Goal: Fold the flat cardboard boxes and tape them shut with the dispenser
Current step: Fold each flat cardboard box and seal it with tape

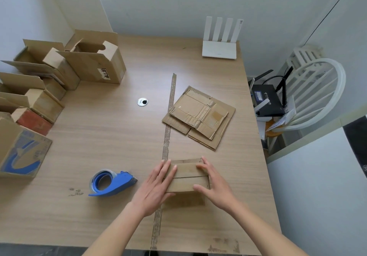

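Both hands press a small folded box (187, 176) near the front edge of the tabletop (111, 136). The left hand (154, 188) lies flat with fingers straight and together along the box's left side; the right hand (214, 182) has fingers spread over its top flaps. The blue tape dispenser (111, 182) sits just left. Flat cardboard sheets (200, 116) lie toward the right edge, open boxes (59, 71) along the left edge.
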`<state>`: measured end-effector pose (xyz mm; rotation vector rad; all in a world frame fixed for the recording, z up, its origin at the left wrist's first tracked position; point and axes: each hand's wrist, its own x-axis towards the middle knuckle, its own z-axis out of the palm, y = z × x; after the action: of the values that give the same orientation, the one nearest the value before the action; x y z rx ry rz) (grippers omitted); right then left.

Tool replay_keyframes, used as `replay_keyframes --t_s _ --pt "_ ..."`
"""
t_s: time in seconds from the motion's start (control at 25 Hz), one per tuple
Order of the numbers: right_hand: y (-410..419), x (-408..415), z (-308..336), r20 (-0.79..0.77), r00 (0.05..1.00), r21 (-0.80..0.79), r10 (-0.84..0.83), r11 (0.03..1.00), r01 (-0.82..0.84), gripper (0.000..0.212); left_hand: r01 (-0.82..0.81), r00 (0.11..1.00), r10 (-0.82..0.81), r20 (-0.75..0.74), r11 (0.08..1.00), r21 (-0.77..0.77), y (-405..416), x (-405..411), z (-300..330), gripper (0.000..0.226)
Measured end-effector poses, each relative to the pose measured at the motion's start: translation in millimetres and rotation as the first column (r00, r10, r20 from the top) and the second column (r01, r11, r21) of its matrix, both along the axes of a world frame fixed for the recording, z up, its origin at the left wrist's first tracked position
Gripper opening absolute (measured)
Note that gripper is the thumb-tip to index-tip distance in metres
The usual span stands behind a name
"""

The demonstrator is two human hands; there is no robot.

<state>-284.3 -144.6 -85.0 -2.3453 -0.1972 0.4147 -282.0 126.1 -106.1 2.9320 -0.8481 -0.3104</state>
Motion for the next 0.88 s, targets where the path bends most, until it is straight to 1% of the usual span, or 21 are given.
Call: replay_keyframes --t_s 0.04,0.12,0.2,0.32,0.36,0.4,0.44,0.52,0.56,0.6,0.68,0.72,0.76,0.84,0.88 --pt "5 -6 -5 0.016 0.999 -0.031 -0.028 0.999 0.028 0.072 0.029 1.0 -0.029 0.011 0.999 -0.014 2 4 0 0.083" --pt "16 -19 -11 0.026 0.999 -0.184 -0.022 0.983 0.026 0.077 0.069 0.998 -0.069 -0.002 0.997 -0.044 6 9 0 0.081" --pt "26 -31 -11 0.032 0.999 -0.341 -0.029 0.939 0.038 0.074 0.074 0.997 -0.076 -0.031 0.996 -0.052 8 9 -1 0.081" --pt "38 -35 0 0.071 0.997 -0.472 -0.04 0.879 0.069 0.07 0.059 0.997 -0.064 -0.051 0.994 -0.092 12 7 3 0.081" --pt "39 -34 4 0.072 0.996 -0.493 -0.043 0.867 0.073 0.07 0.027 0.999 -0.032 -0.035 0.992 -0.122 18 5 7 0.08" --pt "39 -34 6 0.065 0.997 -0.509 -0.047 0.858 0.073 0.07 -0.043 0.999 0.043 -0.002 0.987 -0.157 28 3 9 0.08" --pt "40 -33 9 0.057 0.997 -0.524 -0.05 0.849 0.073 0.07 -0.149 0.986 0.161 0.043 0.967 -0.209 45 -2 11 0.077" --pt "45 -33 12 0.052 0.997 -0.544 -0.057 0.836 0.077 0.071 -0.374 0.904 0.417 0.098 0.88 -0.293 91 -11 5 0.074" --pt "47 -33 13 0.055 0.997 -0.55 -0.058 0.831 0.079 0.071 -0.466 0.861 0.502 0.089 0.845 -0.263 113 -15 0 0.078" --pt "49 -33 14 0.06 0.997 -0.559 -0.057 0.825 0.081 0.072 -0.522 0.845 0.534 0.037 0.838 -0.16 133 -17 -5 0.082" --pt "52 -30 18 0.097 0.994 -0.586 -0.052 0.804 0.099 0.074 -0.558 0.824 0.56 -0.085 0.828 0.057 153 -16 -13 0.087" --pt "53 -29 19 0.114 0.992 -0.595 -0.052 0.796 0.11 0.074 -0.551 0.817 0.561 -0.133 0.828 0.104 155 -14 -18 0.084" --pt "54 -28 21 0.117 0.992 -0.597 -0.052 0.794 0.112 0.074 -0.536 0.82 0.545 -0.176 0.838 0.101 154 -12 -21 0.079" --pt "58 -26 21 0.087 0.994 -0.571 -0.059 0.815 0.098 0.075 -0.534 0.817 0.521 -0.246 0.845 0.017 148 -8 -17 0.07" --pt "59 -25 21 0.06 0.996 -0.542 -0.069 0.835 0.09 0.076 -0.541 0.817 0.517 -0.255 0.84 -0.031 144 -5 -9 0.067"
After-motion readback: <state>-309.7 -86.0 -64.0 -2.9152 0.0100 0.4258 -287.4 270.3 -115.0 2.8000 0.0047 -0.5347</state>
